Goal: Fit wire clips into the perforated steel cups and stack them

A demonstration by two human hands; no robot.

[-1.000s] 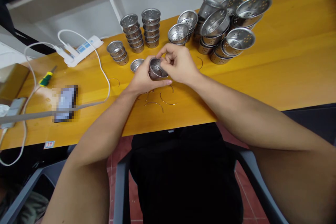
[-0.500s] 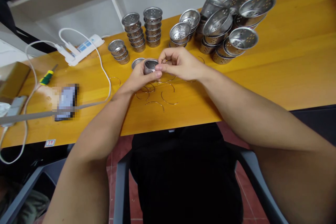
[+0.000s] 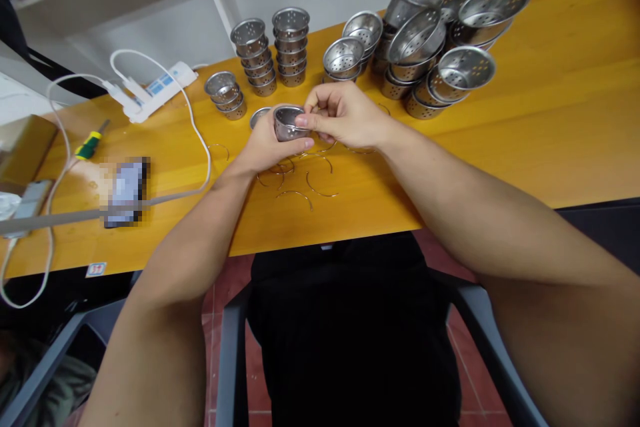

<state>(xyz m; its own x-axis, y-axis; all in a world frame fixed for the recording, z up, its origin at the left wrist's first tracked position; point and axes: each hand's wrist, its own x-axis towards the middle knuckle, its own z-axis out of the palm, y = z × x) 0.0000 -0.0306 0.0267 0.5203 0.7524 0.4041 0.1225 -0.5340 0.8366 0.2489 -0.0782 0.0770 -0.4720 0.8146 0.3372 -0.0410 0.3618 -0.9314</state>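
Left hand (image 3: 264,147) cups a small perforated steel cup (image 3: 288,123) just above the counter (image 3: 550,113), roughly midway between its near and far edges, fingers wrapped around its wall. Right hand (image 3: 345,117) pinches at the cup's rim, fingertips closed there. Loose wire rings (image 3: 320,187) lie under and just before the hands, toward the near edge. Stacked cups (image 3: 290,47) and a heap of strainer bowls (image 3: 440,47) line the far edge. Bare counter spreads to the right; a white cable (image 3: 200,147) and a screwdriver (image 3: 90,144) sit left.

Wooden table (image 3: 550,120) bears strainer stacks (image 3: 280,50), seemingly wire rings (image 3: 320,187), screwdriver (image 3: 90,143).
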